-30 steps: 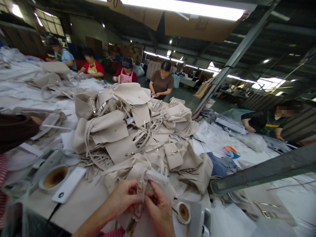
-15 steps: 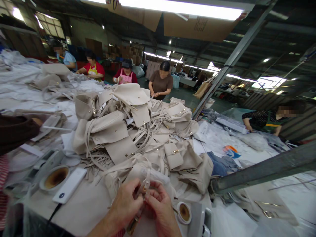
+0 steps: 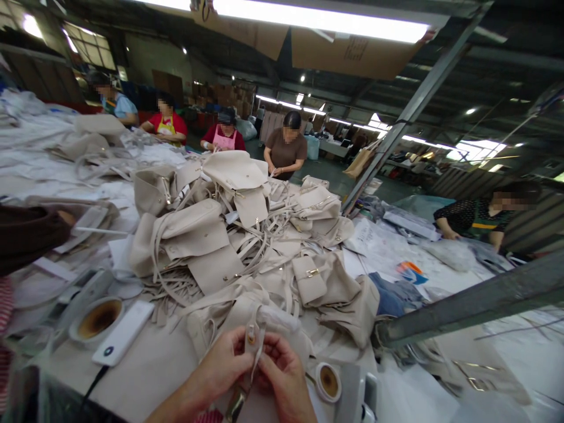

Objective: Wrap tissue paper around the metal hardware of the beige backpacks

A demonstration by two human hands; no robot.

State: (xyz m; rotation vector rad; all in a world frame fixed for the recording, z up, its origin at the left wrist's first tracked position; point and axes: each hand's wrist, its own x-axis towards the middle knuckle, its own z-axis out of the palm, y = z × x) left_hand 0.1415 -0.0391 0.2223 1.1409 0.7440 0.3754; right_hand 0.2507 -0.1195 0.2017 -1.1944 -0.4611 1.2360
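1. So the pale strap [image 3: 251, 346] sat right between both hands, long axis running pretty much away from the body, gold stud [image 3: 251, 339] just past the thumbs.
2. Left hand [image 3: 227, 359] pinched its left edge, right hand [image 3: 285, 373] pinched the other, so neither was nearer.
3. A shiny gold clasp [image 3: 237, 402] showed bodyward of the fingers, tilted.
4. Bag pile [image 3: 207, 235] lay beyond.

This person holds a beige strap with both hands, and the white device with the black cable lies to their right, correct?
Not quite: the head view shows the white device with the black cable lying to their left. The left hand and right hand do hold the beige strap.
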